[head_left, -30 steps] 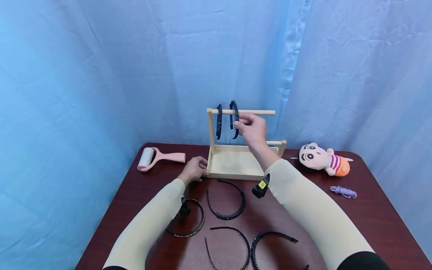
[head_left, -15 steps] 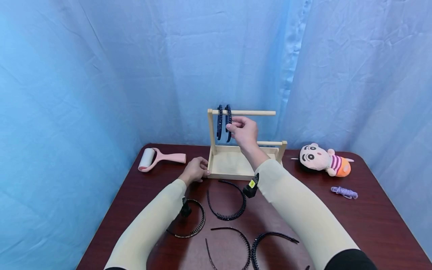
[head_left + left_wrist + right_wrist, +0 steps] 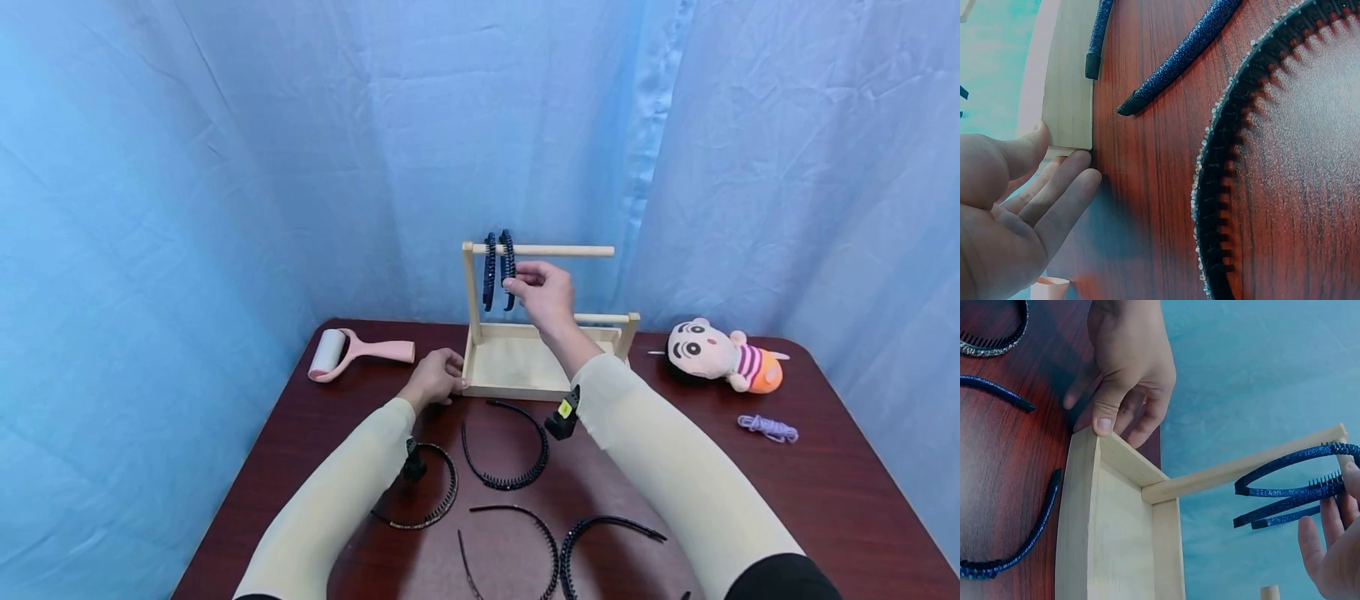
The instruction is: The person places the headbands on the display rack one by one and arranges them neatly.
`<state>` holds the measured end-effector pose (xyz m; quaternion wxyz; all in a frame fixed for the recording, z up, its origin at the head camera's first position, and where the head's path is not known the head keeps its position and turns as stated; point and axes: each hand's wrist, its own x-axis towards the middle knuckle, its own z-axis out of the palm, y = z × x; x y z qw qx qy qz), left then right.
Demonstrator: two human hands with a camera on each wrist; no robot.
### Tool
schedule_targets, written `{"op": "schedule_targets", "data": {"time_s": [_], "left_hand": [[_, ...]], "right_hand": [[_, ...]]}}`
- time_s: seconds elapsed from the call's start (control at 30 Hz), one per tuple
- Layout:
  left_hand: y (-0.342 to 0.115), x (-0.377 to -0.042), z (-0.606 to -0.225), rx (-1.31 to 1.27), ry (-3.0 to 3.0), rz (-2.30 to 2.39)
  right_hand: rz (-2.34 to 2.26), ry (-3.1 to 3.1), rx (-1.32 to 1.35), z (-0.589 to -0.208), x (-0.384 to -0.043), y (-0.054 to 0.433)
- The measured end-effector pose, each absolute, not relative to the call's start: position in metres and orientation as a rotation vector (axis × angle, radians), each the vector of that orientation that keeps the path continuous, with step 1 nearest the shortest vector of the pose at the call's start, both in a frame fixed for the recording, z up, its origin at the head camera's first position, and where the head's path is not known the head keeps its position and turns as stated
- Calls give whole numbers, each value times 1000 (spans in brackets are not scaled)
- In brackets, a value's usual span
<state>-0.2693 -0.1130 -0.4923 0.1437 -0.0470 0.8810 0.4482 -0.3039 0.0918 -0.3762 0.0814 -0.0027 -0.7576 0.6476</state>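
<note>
My right hand (image 3: 549, 296) pinches a dark blue glittery toothed headband (image 3: 507, 258) that hangs over the upper bar of a wooden rack (image 3: 517, 392). A second blue headband (image 3: 489, 279) hangs just left of it, close to the bar's upright. My left hand (image 3: 431, 379) holds the front left corner of the rack's tray, its thumb on the edge and fingers along the side, as the left wrist view shows. Nearest that corner on the table lies another blue glittery headband (image 3: 1188, 53). A black toothed headband with a sparkling rim (image 3: 1200, 200) lies near the left wrist.
Two more dark headbands, one thin (image 3: 553, 546) and one wider (image 3: 568, 546), lie at the table's front. A pink-handled lint roller (image 3: 360, 348) is at the back left. On the right are a plush doll (image 3: 720, 354) and a purple cord bundle (image 3: 768, 428). Blue curtains hang behind.
My right hand has slid the headband leftward along the upper bar, close to the one hanging there; over the last half second it has barely moved. The left hand stays at the rack's corner.
</note>
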Motion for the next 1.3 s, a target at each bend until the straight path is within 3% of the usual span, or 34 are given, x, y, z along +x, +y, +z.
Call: {"op": "schedule_targets", "data": {"time_s": [0.57,1.3], "left_hand": [[-108,-268,-491,-87,2543,1309],[-109,-271,-495,10,2509,1347]], "right_hand": [[1828,-2353,192,-356,-280,141],[1551,-2513,435,-396,-167,259]]}}
